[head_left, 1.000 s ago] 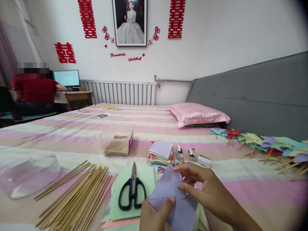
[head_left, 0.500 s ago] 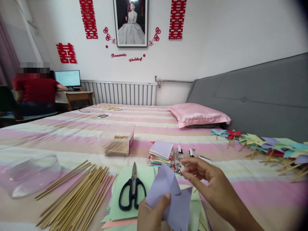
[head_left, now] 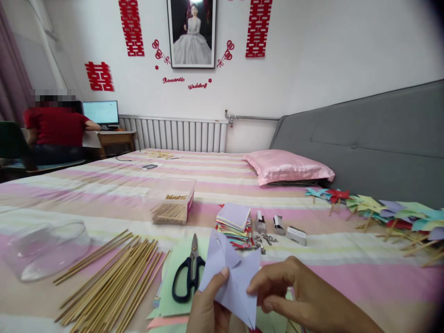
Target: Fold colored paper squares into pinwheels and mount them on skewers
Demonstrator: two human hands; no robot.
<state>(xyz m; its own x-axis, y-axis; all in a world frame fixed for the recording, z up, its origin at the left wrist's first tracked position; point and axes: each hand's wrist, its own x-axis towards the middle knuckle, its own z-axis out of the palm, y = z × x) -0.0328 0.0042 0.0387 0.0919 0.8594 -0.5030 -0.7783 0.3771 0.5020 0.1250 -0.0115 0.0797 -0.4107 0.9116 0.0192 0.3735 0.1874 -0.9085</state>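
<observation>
A folded lilac paper square (head_left: 231, 275) is held up over the bed near the bottom middle. My left hand (head_left: 208, 307) pinches its lower left edge with the thumb on top. My right hand (head_left: 294, 296) has its fingers curled and pinches the paper's right corner. Black-handled scissors (head_left: 189, 273) lie on a pale green sheet (head_left: 169, 289) just left of the paper. A stack of coloured paper squares (head_left: 233, 221) sits beyond it.
A pile of bamboo sticks (head_left: 111, 282) lies at the left beside a clear plastic tub (head_left: 45, 247). A box of short sticks (head_left: 171, 208), small metal clips (head_left: 279, 226) and finished paper pinwheels (head_left: 385, 210) lie on the striped bed. A person in red sits at a desk far left.
Both hands have dropped lower and nearer to me. The lilac paper shifted left, and my right hand moved from its top point down to its right corner.
</observation>
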